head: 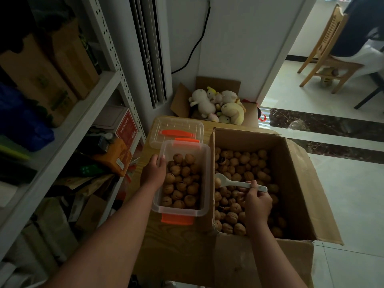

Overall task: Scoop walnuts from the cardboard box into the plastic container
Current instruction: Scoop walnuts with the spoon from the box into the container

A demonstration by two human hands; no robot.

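A dim storeroom corner, white metal shelving point(116, 84) on the left, a pale wooden table point(149, 242) below it. On the table sits a clear rectangular plastic container with orange latches point(204, 208), partly filled with brown walnuts point(182, 183); its clear lid point(176, 126) lies just behind. The left hand point(153, 171) grips the container's left wall, thumb hooked over the rim. Touching the container's right side stands a large open cardboard box point(301, 183) heaped with more walnuts point(249, 163). Over them the right hand point(257, 202) curls its fingers round the handle end of a white plastic spoon point(232, 183), whose bowl points left, against the box wall nearest the container, a walnut in it.
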